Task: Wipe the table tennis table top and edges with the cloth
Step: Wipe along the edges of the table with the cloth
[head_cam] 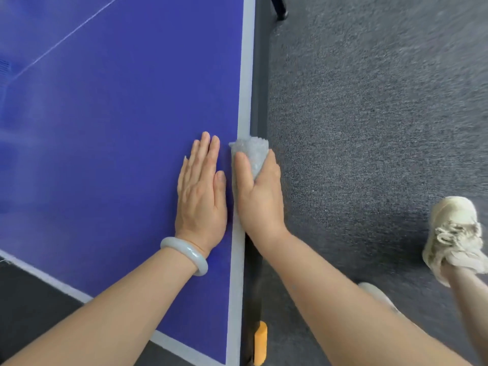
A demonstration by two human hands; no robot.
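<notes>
The blue table tennis table (118,114) fills the left half of the view, with a white line along its right edge. My left hand (202,188) lies flat on the blue top near that edge, fingers straight, a pale bangle on the wrist. My right hand (260,196) grips a light grey fluffy cloth (252,151) over the table's right edge, thumb on top of the white line and fingers wrapped down the side. The cloth sticks out ahead of the fingers and covers the edge strip.
Grey carpet (369,114) spreads to the right of the table. My foot in a cream shoe (454,233) stands at the right. An orange part (260,342) sits under the table's near corner. A dark table leg (280,9) shows at the top.
</notes>
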